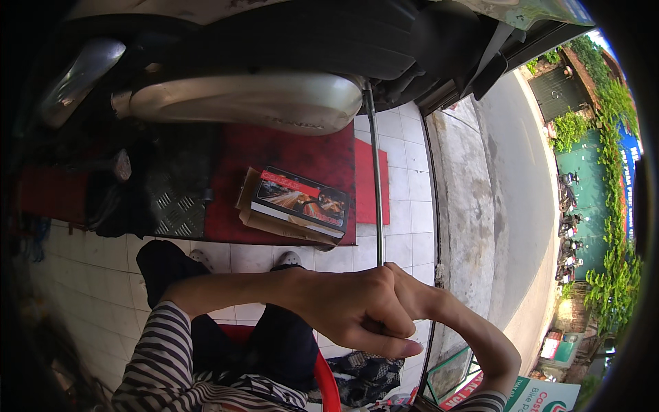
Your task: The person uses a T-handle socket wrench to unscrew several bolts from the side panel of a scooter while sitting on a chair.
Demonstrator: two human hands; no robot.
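Note:
A long, thin metal bar [375, 172] runs from the underside of a motorbike, beside its silver engine cover [247, 103], down toward me. My left hand [360, 302] is closed at the bar's near end, thumb pointing right. Pressed against it from behind, my right hand [410, 292] is also closed at that end and is largely hidden by the left one. Where the bar meets the motorbike, its far end is too dark to make out.
Beneath the motorbike is a red metal platform [226, 206] carrying an open printed cardboard box [302, 204]. My knees are just before it, over white floor tiles [250, 259]. A red plastic seat [325, 381] is under me. To the right, a doorway sill borders a street [511, 158].

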